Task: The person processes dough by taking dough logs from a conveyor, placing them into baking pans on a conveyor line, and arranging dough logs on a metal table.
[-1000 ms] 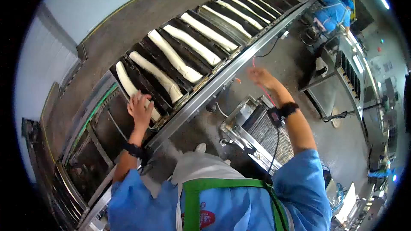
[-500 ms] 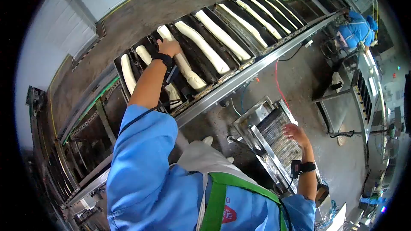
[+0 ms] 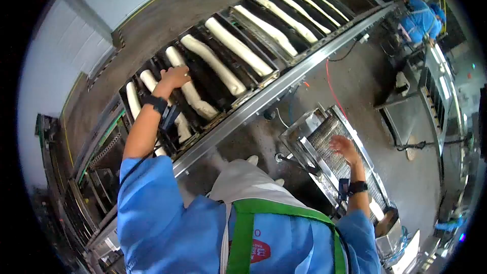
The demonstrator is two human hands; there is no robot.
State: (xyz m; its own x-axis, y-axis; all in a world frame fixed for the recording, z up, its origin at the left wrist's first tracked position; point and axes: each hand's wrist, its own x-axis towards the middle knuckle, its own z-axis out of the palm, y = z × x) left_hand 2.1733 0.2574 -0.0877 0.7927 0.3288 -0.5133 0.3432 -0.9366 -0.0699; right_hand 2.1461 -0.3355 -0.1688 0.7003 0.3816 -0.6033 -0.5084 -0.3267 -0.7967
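Long white dough-like strips lie one per compartment in dark trays on a metal-railed line. My left hand rests on the upper part of one strip, its fingers curved over the top; how firmly they press is hidden. On either side lie another strip and a partly covered one. My right hand is over the mesh belt of a small metal conveyor, fingers apart and holding nothing. A short white piece sits at the belt's lower end.
The metal rail runs diagonally along the trays' near side. A co-worker in blue bends at a bench at the upper right. A metal rack stands at the right. A red hose crosses the floor behind the small conveyor.
The trays appear shifted toward the lower left in view, and my left hand has moved with the same strip. My right hand, earlier near the rail, stays over the mesh belt, slightly higher.
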